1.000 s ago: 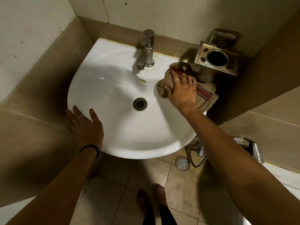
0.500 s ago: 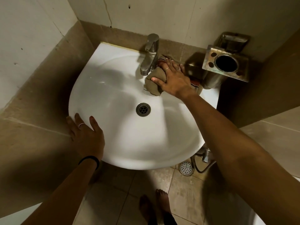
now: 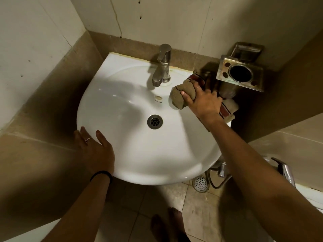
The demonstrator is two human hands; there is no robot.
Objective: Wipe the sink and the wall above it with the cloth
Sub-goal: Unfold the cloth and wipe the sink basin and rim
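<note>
Feet and floor: at the bottom centre of the frame we see our bare feet (image 3: 167,224) on the tiled floor (image 3: 136,203), with a round floor drain (image 3: 200,183) just right of the basin's near edge.
Left hand: our left hand (image 3: 95,151) lies open and flat on the near-left rim of the sink (image 3: 139,151), fingers spread, gripping nothing; we judge it a brace while the other arm works.
Sink: the white basin fills the middle of the frame, its drain (image 3: 154,121) near the centre and the overflow hole (image 3: 158,97) above it.
Right hand: our right hand (image 3: 203,102) is closed around a bunched part of the cloth (image 3: 181,96), thumb pressed on top, at the basin's right rear rim.
Cloth: the brownish wad touches the sink just right of the tap (image 3: 162,67); a striped tail of it trails out behind our wrist over the right edge, below the metal holder (image 3: 240,74).
Wall: the tiled wall (image 3: 174,20) rises in the upper part of the frame, with a brown band just behind the sink; the cloth is not on it.
Step in hand: we judge this to be the sink-wiping part, at the ledge beside the tap.
Next move: it calls for firm pressure round the tap base and across the bowl, then lifting the cloth to the wall; the loose tail could snag on the holder.
</note>
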